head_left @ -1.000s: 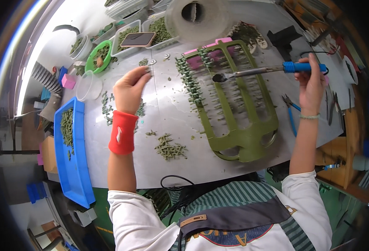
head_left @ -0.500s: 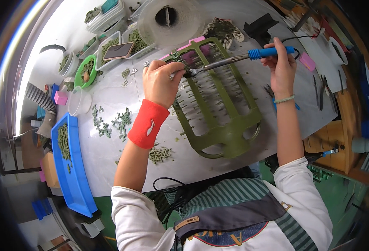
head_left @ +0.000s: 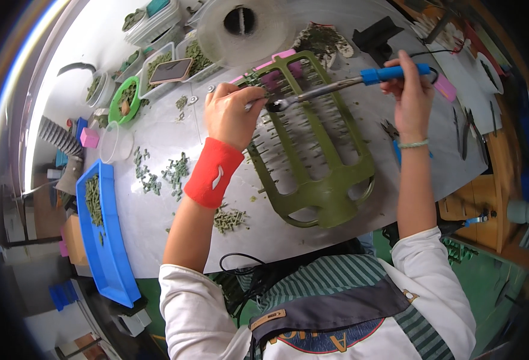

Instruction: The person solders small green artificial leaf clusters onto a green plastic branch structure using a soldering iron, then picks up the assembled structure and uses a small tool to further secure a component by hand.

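My right hand grips the blue handle of a soldering iron, whose metal shaft points left and slightly down. Its tip ends just beside the fingers of my left hand. Those fingers are pinched together; what they hold is too small and hidden to make out. Both hands are over an olive-green slotted frame lying on the table, with rows of small green pegs along its bars. Part of a pink block shows under the frame's far end. A red wristband is on my left wrist.
Small green pieces lie in piles left of the frame. A blue tray is at the left edge, near a green bowl. A phone rests on filled tubs. Pliers lie right; a large clear container stands behind.
The view has shifted slightly. The soldering iron's tip still meets my left fingertips, with its handle a little higher and farther right. My left hand stays pinched over the frame.
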